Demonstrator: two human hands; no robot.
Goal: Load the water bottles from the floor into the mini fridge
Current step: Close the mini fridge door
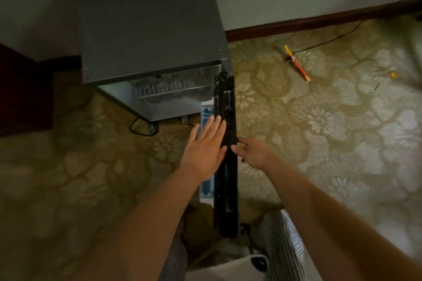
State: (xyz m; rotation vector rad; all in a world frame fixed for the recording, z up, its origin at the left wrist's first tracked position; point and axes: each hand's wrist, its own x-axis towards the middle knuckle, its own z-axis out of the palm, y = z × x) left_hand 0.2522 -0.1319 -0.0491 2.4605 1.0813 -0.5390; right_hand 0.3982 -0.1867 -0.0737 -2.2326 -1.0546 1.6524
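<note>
Marks on the pale lining inside the door [206,116] were too blurred to read. The grey mini fridge [150,36] stood against the wall on patterned carpet [342,132], its black-edged door swung out toward the person and seen edge-on. The left hand [205,146] lay flat, fingers straight, against the door's top edge and inner side. The right hand [255,153] had curled fingers gripping the door's outer side. An orange and yellow stick [296,64] lay by a black cable [331,39] on the right, and dark red furniture [22,89] stood on the left. The fridge's wire shelf [169,89] was dim. Striped trousers [283,246] flanked a white thing [228,267] that was cut off below, its contents unclear.
</note>
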